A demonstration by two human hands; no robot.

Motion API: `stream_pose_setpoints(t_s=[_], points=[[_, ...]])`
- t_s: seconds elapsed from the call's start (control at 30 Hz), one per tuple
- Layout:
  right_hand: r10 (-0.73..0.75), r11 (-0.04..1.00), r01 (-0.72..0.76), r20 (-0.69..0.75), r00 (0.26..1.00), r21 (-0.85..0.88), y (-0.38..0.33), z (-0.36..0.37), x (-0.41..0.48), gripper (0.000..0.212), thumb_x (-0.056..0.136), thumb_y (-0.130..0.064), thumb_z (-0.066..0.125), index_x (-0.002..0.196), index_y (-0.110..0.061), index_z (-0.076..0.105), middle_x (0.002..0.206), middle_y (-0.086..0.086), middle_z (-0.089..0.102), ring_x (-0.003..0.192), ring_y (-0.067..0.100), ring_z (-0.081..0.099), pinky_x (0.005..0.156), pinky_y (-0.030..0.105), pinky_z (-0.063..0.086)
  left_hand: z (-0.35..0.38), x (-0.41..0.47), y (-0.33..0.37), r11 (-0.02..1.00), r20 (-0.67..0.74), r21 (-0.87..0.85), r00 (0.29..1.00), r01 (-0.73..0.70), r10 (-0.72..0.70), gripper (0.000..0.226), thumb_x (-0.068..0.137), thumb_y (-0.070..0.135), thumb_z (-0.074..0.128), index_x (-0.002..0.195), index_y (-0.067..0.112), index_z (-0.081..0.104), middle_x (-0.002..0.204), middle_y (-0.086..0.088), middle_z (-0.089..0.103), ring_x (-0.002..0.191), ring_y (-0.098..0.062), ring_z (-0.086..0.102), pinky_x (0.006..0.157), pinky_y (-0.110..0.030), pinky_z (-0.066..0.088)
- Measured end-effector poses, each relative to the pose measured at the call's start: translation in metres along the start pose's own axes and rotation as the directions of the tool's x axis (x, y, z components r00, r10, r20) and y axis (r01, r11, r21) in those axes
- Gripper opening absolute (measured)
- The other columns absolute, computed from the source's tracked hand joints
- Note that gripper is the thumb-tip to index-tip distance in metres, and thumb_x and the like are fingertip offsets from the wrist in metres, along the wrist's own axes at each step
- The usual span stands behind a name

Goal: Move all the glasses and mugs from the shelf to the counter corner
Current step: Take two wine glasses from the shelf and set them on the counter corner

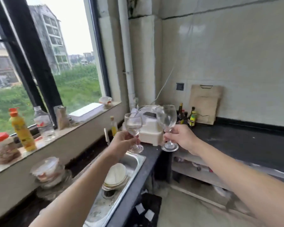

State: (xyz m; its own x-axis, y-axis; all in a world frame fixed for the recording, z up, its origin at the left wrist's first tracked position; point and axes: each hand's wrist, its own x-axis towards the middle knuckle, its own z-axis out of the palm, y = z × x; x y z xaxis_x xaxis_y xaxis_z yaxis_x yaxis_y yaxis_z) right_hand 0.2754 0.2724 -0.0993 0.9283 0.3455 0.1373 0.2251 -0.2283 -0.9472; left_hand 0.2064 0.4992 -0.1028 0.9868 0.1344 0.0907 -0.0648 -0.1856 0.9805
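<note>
clear glasses, black counter, perhaps cream appliance

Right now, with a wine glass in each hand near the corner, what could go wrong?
1. The left hand and right hand hold the smaller glass and larger glass only by thin stems; either could slip.
2. The smaller glass hangs near the sink edge, with stacked plates in the basin; a drop might break it.
3. The white appliance crowds the corner right behind both bowls; they could knock it.

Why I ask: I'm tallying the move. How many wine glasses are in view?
2. The smaller glass in the left hand, larger glass in the right hand; more may be hidden.
</note>
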Motion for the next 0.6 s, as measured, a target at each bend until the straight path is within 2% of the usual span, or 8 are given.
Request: stream_pose_setpoints(t_s=[0.1,0.2,0.27,0.33,0.4,0.5,0.6], points=[[0.058,0.998,-0.059,-0.096,0.994,-0.012,0.031,-0.076,-0.003,0.016,0.088,0.003,0.062,0.105,0.003,0.063,0.080,0.013,0.066,0.067,0.012,0.062,0.055,0.010,0.045,0.073,0.039,0.001,0.999,0.108,0.038,0.994,-0.022,0.018,0.010,0.090,0.000,0.058,0.085,-0.005,0.065,0.076,-0.016,0.063,0.064,-0.018,0.050,0.058,-0.025,0.036],[0.110,0.993,-0.117,-0.191,0.975,-0.024,0.062,-0.148,-0.005,0.018,0.087,0.002,0.064,0.105,0.000,0.063,0.085,0.017,0.068,0.073,0.017,0.063,0.060,0.016,0.045,0.144,0.078,0.003,0.999,0.233,0.024,0.972,-0.041,0.035,0.008,0.088,-0.004,0.059,0.083,-0.006,0.064,0.069,-0.009,0.064,0.061,-0.016,0.054,0.057,-0.024,0.039],[0.136,0.989,-0.145,-0.250,0.959,-0.021,0.083,-0.189,-0.006,0.019,0.087,0.002,0.065,0.105,-0.001,0.064,0.082,0.015,0.068,0.069,0.013,0.063,0.057,0.014,0.044,0.186,0.104,0.004,0.998,0.272,0.040,0.962,-0.048,0.035,0.006,0.087,-0.003,0.062,0.082,-0.002,0.065,0.068,-0.005,0.067,0.061,-0.015,0.058,0.057,-0.023,0.044],[0.163,0.983,-0.180,-0.315,0.935,-0.025,0.103,-0.227,-0.006,0.018,0.086,0.000,0.067,0.104,-0.003,0.065,0.080,0.011,0.070,0.064,0.007,0.064,0.055,0.012,0.045,0.227,0.130,0.002,0.996,0.339,0.049,0.940,-0.071,0.051,0.005,0.087,0.002,0.064,0.083,0.003,0.067,0.070,-0.003,0.070,0.063,-0.014,0.061,0.062,-0.025,0.047],[0.187,0.978,-0.208,-0.368,0.911,-0.017,0.124,-0.263,-0.004,0.016,0.086,-0.002,0.068,0.101,-0.006,0.066,0.079,0.009,0.071,0.066,0.006,0.067,0.057,0.012,0.046,0.268,0.157,0.000,0.997,0.409,0.042,0.912,-0.068,0.045,0.003,0.088,0.005,0.064,0.089,0.005,0.066,0.080,-0.010,0.070,0.074,-0.020,0.062,0.073,-0.032,0.047],[0.211,0.971,-0.240,-0.442,0.872,-0.009,0.151,-0.317,0.006,0.015,0.086,-0.005,0.068,0.099,-0.011,0.067,0.084,0.010,0.074,0.076,0.011,0.070,0.065,0.018,0.049,0.331,0.200,-0.003,0.997,0.484,0.035,0.874,-0.064,0.039,0.006,0.088,0.007,0.064,0.094,0.007,0.067,0.085,-0.013,0.071,0.081,-0.023,0.065,0.082,-0.039,0.049],[0.219,0.968,-0.250,-0.520,0.826,0.011,0.172,-0.371,0.021,0.017,0.086,-0.007,0.068,0.102,-0.013,0.065,0.089,0.013,0.074,0.082,0.014,0.071,0.075,0.025,0.054,0.394,0.246,0.001,0.996,0.544,0.019,0.837,-0.090,0.065,0.008,0.087,0.003,0.063,0.094,0.006,0.066,0.085,-0.012,0.072,0.083,-0.022,0.066,0.087,-0.039,0.051]])
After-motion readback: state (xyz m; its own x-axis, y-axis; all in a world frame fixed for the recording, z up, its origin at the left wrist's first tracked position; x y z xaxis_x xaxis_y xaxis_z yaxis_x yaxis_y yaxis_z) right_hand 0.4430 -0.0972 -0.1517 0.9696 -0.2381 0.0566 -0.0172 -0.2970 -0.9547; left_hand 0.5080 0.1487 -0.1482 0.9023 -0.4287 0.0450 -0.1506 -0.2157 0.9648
